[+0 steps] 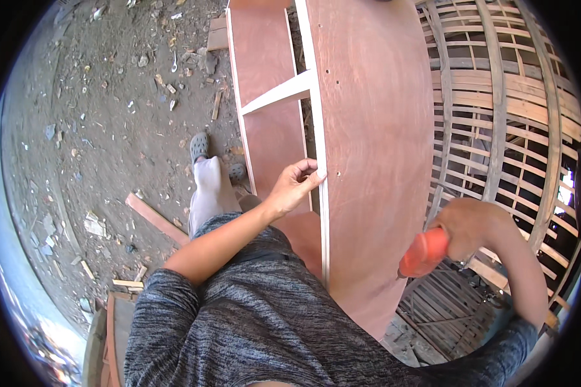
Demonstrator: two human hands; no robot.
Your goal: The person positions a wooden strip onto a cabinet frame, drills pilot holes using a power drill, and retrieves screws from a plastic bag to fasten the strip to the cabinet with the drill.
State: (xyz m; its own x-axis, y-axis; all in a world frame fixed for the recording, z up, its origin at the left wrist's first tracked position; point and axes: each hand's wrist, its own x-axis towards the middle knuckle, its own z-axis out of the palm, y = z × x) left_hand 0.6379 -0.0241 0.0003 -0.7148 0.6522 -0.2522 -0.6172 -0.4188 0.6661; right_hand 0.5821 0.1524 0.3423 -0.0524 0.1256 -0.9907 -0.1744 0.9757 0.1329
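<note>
A tall plywood cabinet (pixel 374 129) with reddish-brown faces and white edges stands in front of me. My left hand (pixel 297 187) pinches its white front edge (pixel 323 219) between thumb and fingers, below a white cross-piece (pixel 277 92). Small dark holes or screw spots dot the side panel. Out to the right, my right hand (pixel 468 229) grips an orange power tool (pixel 425 252), which looks like a drill. Its nose points toward the lower part of the panel; whether it touches the wood is hard to tell.
Wooden slat lattice (pixel 478 103) rises along the right side. Bare dirt ground (pixel 122 129) on the left is littered with wood scraps and rubbish. A reddish board strip (pixel 156 218) lies by my leg. Curved wooden pieces (pixel 110 335) stand at lower left.
</note>
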